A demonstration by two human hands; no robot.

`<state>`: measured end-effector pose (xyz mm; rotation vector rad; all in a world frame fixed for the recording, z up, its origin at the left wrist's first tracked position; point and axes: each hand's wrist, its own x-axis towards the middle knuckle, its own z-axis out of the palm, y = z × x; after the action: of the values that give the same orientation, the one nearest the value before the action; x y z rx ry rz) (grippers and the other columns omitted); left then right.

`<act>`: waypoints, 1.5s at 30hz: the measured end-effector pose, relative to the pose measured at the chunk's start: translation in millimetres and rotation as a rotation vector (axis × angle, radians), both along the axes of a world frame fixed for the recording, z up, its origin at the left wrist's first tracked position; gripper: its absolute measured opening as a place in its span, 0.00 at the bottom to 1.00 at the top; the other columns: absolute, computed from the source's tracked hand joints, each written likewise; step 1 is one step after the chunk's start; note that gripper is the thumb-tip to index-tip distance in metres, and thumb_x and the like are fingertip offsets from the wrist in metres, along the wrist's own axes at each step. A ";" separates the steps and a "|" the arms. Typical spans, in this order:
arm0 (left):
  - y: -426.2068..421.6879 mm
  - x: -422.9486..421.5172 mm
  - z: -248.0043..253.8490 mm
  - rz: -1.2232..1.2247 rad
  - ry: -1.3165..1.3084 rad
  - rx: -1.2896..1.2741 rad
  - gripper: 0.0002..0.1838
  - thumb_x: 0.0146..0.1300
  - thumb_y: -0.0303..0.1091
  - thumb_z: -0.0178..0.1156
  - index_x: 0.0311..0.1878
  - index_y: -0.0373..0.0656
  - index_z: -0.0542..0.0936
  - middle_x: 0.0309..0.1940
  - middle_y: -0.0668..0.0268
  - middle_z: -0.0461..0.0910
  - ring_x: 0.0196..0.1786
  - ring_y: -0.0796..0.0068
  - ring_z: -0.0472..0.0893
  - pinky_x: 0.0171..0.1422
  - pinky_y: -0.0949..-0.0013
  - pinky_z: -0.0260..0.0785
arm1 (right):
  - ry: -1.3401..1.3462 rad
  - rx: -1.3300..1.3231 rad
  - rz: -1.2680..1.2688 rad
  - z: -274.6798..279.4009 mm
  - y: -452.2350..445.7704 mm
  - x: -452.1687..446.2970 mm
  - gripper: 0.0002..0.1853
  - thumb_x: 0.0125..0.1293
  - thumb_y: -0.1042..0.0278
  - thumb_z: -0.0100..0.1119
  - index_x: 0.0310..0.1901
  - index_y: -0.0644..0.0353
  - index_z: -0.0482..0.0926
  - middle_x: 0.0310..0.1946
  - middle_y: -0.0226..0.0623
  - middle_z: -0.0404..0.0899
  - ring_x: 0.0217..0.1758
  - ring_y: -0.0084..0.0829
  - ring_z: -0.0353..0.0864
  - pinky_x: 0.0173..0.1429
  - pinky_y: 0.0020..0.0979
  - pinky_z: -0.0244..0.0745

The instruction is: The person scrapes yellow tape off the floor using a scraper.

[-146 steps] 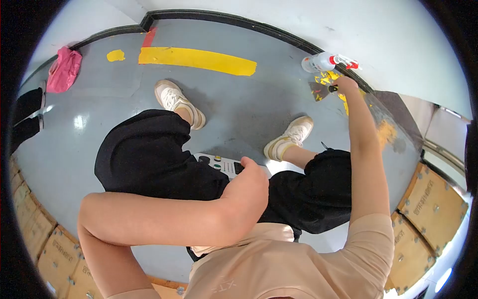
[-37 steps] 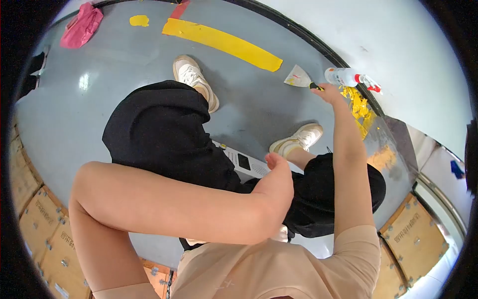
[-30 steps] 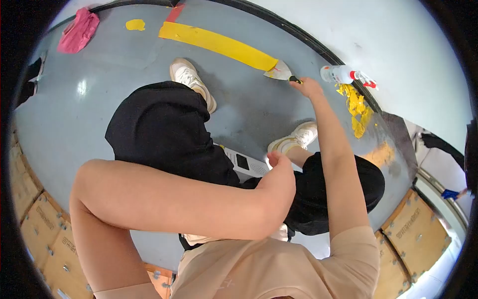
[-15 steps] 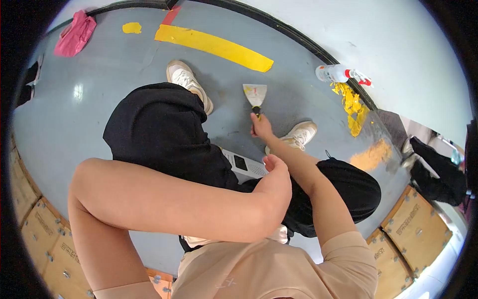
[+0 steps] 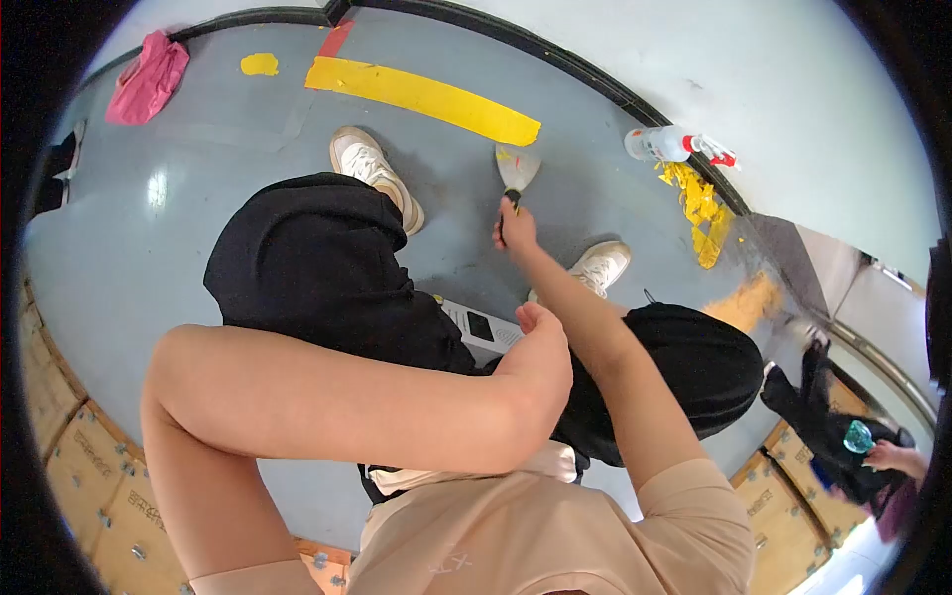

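Note:
In my right hand (image 5: 516, 228), fingers wrapped round the dark handle, is a paint scraper (image 5: 517, 171). Its wide metal blade, smeared with yellow and red, points away from me and lies just short of a yellow tape strip (image 5: 421, 99) on the grey floor. My left hand (image 5: 543, 332) hangs bent at the wrist beside my right forearm, with its fingers mostly hidden. Beneath it, between my legs, a white device with a dark screen (image 5: 481, 325) is partly covered.
A spray bottle (image 5: 659, 145) lies near the wall beside peeled yellow scraps (image 5: 702, 213). Pink cloth (image 5: 149, 77), a yellow patch (image 5: 260, 64) and red tape (image 5: 336, 40) are farther off. Wooden boxes (image 5: 89, 451) line both sides. Another person's hand (image 5: 892, 458) holds a bluish bottle (image 5: 858, 436).
My right hand has moved the scraper forward, bringing its blade closer to the yellow strip, and the blade has turned slightly. The other person at right has come farther into view.

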<state>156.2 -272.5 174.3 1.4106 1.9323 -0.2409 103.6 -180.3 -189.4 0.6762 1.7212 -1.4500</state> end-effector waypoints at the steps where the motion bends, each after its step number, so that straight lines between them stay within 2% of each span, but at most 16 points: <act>1: -0.4 1.1 -1.1 0.016 0.010 0.007 0.21 0.60 0.39 0.50 0.54 0.39 0.75 0.51 0.55 0.74 0.55 0.60 0.72 0.61 0.53 0.60 | 0.014 0.066 0.030 -3.5 0.7 6.3 0.17 0.65 0.50 0.50 0.36 0.58 0.67 0.19 0.32 0.68 0.14 0.24 0.67 0.14 0.27 0.61; 3: -0.6 2.0 -1.0 0.048 0.027 0.010 0.21 0.59 0.38 0.51 0.53 0.39 0.75 0.51 0.55 0.74 0.55 0.60 0.72 0.61 0.53 0.60 | 0.034 0.192 0.085 -11.2 -1.4 20.9 0.17 0.65 0.50 0.50 0.37 0.58 0.68 0.19 0.32 0.69 0.14 0.23 0.67 0.14 0.27 0.61; 6: -1.5 1.1 1.2 0.048 -0.007 0.026 0.20 0.59 0.38 0.51 0.53 0.39 0.76 0.51 0.55 0.75 0.54 0.59 0.73 0.61 0.53 0.60 | 0.075 0.121 0.101 -12.6 0.3 -9.6 0.17 0.64 0.51 0.50 0.36 0.58 0.68 0.19 0.32 0.68 0.14 0.23 0.68 0.14 0.26 0.60; 10: 0.6 -3.8 0.5 0.018 -0.049 -0.003 0.20 0.59 0.38 0.51 0.52 0.38 0.76 0.50 0.55 0.75 0.54 0.59 0.73 0.60 0.53 0.60 | -0.009 0.124 0.183 6.4 6.0 -48.8 0.17 0.63 0.51 0.51 0.36 0.59 0.68 0.19 0.31 0.67 0.14 0.23 0.67 0.14 0.24 0.60; 16: -0.6 3.3 -7.0 0.045 0.075 0.003 0.20 0.58 0.38 0.52 0.51 0.38 0.77 0.49 0.54 0.75 0.53 0.59 0.74 0.60 0.53 0.61 | 0.033 0.099 0.153 -14.4 -4.7 -9.5 0.17 0.65 0.52 0.50 0.37 0.59 0.66 0.19 0.32 0.68 0.14 0.23 0.67 0.14 0.25 0.60; 20: -1.6 1.0 -5.4 0.055 0.034 0.024 0.19 0.58 0.37 0.51 0.51 0.38 0.77 0.48 0.54 0.76 0.52 0.58 0.74 0.60 0.53 0.61 | 0.046 0.108 0.082 -3.5 -18.2 11.1 0.16 0.66 0.53 0.51 0.38 0.59 0.64 0.21 0.33 0.69 0.15 0.23 0.68 0.14 0.24 0.62; 23: -1.7 2.0 -6.1 0.061 0.040 0.031 0.19 0.59 0.37 0.51 0.50 0.38 0.77 0.48 0.55 0.77 0.51 0.59 0.75 0.60 0.53 0.61 | 0.068 -0.015 -0.062 -0.3 -21.3 6.4 0.17 0.66 0.55 0.51 0.46 0.59 0.64 0.23 0.33 0.70 0.15 0.22 0.68 0.14 0.24 0.62; 26: -3.5 1.5 -5.1 0.057 0.036 0.039 0.19 0.60 0.37 0.50 0.50 0.38 0.77 0.48 0.56 0.77 0.51 0.59 0.75 0.60 0.53 0.61 | 0.125 -0.004 -0.093 5.6 -22.3 0.7 0.22 0.66 0.56 0.51 0.56 0.57 0.62 0.23 0.32 0.69 0.14 0.22 0.68 0.14 0.24 0.62; 29: -3.4 1.6 -4.2 0.053 0.039 0.030 0.19 0.60 0.37 0.50 0.51 0.38 0.77 0.49 0.57 0.76 0.52 0.59 0.74 0.60 0.53 0.61 | 0.127 0.020 -0.084 10.3 -24.9 7.8 0.25 0.66 0.57 0.51 0.62 0.54 0.59 0.22 0.31 0.68 0.14 0.22 0.68 0.14 0.24 0.61; 35: -1.8 6.2 -6.3 0.055 0.050 0.014 0.20 0.60 0.37 0.50 0.52 0.38 0.76 0.50 0.56 0.76 0.53 0.59 0.73 0.60 0.53 0.60 | 0.048 0.023 -0.035 9.3 -23.9 -2.7 0.11 0.67 0.58 0.49 0.45 0.55 0.68 0.21 0.30 0.68 0.14 0.21 0.67 0.14 0.24 0.60; 38: -1.7 2.0 -1.8 0.030 0.033 0.017 0.20 0.60 0.38 0.50 0.52 0.38 0.76 0.50 0.55 0.75 0.53 0.59 0.73 0.60 0.53 0.60 | 0.091 0.017 -0.025 12.4 -21.5 -5.3 0.11 0.67 0.57 0.48 0.38 0.56 0.67 0.22 0.30 0.68 0.14 0.21 0.67 0.13 0.24 0.59; 45: -0.2 3.4 -3.6 0.054 0.041 0.013 0.20 0.59 0.38 0.51 0.52 0.39 0.77 0.51 0.55 0.75 0.54 0.59 0.73 0.60 0.53 0.60 | 0.087 -0.008 -0.108 15.8 -31.4 -9.5 0.12 0.67 0.56 0.48 0.38 0.56 0.67 0.21 0.30 0.68 0.14 0.21 0.67 0.14 0.24 0.59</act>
<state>159.7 -272.6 170.7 1.3690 2.0060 -0.2341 94.1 -211.7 -173.6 0.7205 1.7680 -1.5803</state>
